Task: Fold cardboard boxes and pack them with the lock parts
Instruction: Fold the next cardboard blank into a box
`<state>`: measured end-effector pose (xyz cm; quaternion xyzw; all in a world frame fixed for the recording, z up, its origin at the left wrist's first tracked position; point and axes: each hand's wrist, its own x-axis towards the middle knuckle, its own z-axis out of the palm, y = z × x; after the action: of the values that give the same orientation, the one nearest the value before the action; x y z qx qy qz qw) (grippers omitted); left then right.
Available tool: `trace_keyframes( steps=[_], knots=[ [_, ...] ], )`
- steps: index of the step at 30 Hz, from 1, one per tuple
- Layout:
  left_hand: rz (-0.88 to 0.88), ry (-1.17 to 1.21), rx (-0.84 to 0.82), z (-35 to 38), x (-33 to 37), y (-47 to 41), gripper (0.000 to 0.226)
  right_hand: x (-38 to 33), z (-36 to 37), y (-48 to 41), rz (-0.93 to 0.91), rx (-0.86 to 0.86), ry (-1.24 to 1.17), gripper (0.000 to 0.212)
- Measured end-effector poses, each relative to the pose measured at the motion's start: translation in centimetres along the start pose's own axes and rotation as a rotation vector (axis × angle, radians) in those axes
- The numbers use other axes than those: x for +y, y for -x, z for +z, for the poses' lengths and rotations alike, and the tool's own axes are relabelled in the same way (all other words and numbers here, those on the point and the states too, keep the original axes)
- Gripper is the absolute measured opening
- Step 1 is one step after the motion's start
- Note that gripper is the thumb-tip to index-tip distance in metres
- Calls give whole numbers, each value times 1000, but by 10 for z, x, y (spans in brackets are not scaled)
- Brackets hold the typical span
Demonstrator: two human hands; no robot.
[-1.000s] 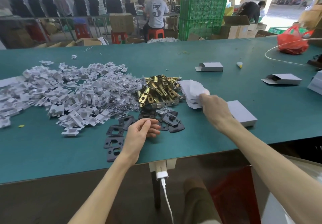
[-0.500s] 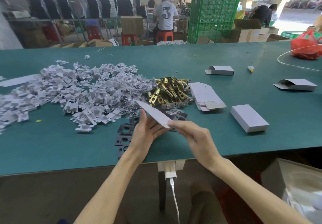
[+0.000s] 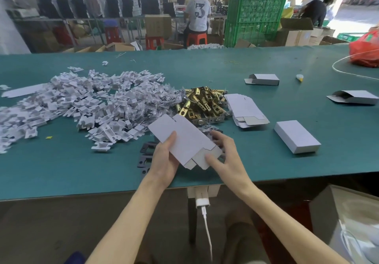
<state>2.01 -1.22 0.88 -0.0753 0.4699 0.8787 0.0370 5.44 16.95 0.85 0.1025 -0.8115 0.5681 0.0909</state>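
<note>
A flat white cardboard box blank (image 3: 184, 138) is held over the near edge of the green table (image 3: 61, 169). My left hand (image 3: 164, 159) grips its near left side, thumb on top. My right hand (image 3: 225, 157) holds its lower right end, thumb on the end flap and fingers behind it. Behind the blank lie a heap of brass latch parts (image 3: 203, 105), a stack of flat blanks (image 3: 244, 109) and black plates (image 3: 146, 151). A closed white box (image 3: 295, 136) lies to the right.
A large pile of white plastic pieces (image 3: 82, 103) covers the table's left half. Two half-folded boxes (image 3: 263, 79) (image 3: 354, 97) lie further back right, near a red bag (image 3: 365, 52). A charger and cable (image 3: 202, 202) hang below the table edge. People work in the background.
My right hand took one blank from the stack and brought it to my left hand. Both hands now hold it, turned flat to face me.
</note>
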Motion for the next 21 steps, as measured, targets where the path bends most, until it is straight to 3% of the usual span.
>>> trace_keyframes(
  steps=[4,10,13,21],
  knots=[
    [-2,-11,-23,1,-1,-1,36,-3,-4,-14,263,-100,-331,46],
    [11,-43,-98,0,0,2,52,3,2,-23,321,-58,-360,34],
    [25,-63,-189,0,1,4,61,7,1,-25,408,-58,-526,36],
    [0,-28,-412,0,5,8,87,7,-15,-33,495,-259,-785,32]
  ],
)
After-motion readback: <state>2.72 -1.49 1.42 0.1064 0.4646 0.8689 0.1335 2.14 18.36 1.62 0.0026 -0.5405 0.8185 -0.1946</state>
